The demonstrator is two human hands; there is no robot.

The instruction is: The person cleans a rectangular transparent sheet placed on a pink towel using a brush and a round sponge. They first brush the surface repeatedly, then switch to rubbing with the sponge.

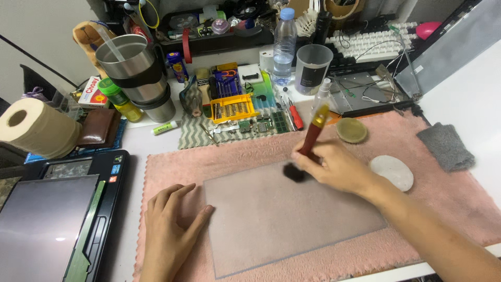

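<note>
A clear rectangular panel (pixel 282 219) lies flat on a pink towel (pixel 443 198). My right hand (pixel 336 167) grips a brush with a red handle (pixel 314 133); its dark bristles (pixel 295 172) touch the panel's far edge. My left hand (pixel 169 227) rests flat on the towel, fingers spread, its fingertips against the panel's left edge.
A dismantled laptop (pixel 57 214) sits at left beside a paper roll (pixel 31 128). Behind the towel are steel tumblers (pixel 135 78), a yellow screwdriver-bit case (pixel 234 107), a water bottle (pixel 285 47), a grey cup (pixel 312 68), two round pads (pixel 391 172) and a grey cloth (pixel 446 146).
</note>
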